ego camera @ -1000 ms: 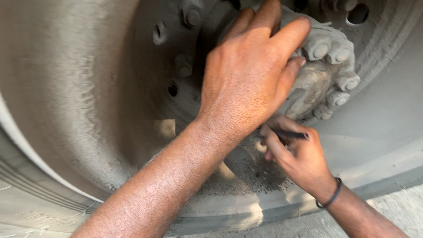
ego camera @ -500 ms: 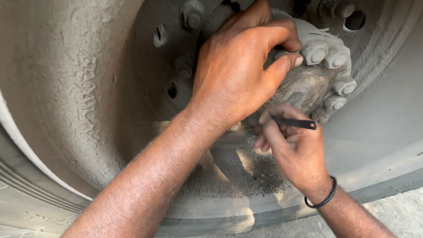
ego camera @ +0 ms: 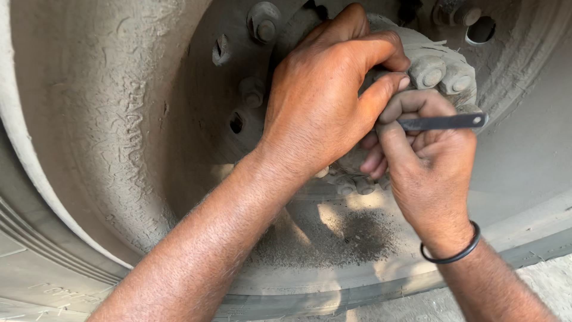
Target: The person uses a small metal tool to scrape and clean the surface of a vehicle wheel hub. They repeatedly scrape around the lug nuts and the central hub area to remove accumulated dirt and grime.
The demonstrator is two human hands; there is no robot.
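I look into a dusty grey truck wheel rim (ego camera: 113, 137). At its centre sits a mud-caked hub (ego camera: 444, 68) ringed with bolts. My left hand (ego camera: 325, 98) is cupped over the hub, fingers curled around its front. My right hand (ego camera: 426, 158), with a black band at the wrist, is just below and to the right. It grips a thin flat dark metal tool (ego camera: 444, 122) that sticks out to the right, level. The tool's working end is hidden behind my fingers.
Wheel studs and nuts (ego camera: 263, 24) and empty bolt holes (ego camera: 479, 28) ring the hub. Dark grit (ego camera: 357, 235) lies on the lower inner rim. The tyre sidewall (ego camera: 36, 262) curves along the lower left, with pale ground (ego camera: 536, 280) at the lower right.
My right hand has risen from under the hub to its right side, beside my left hand. The tool has lifted with it. My left hand stays on the hub.
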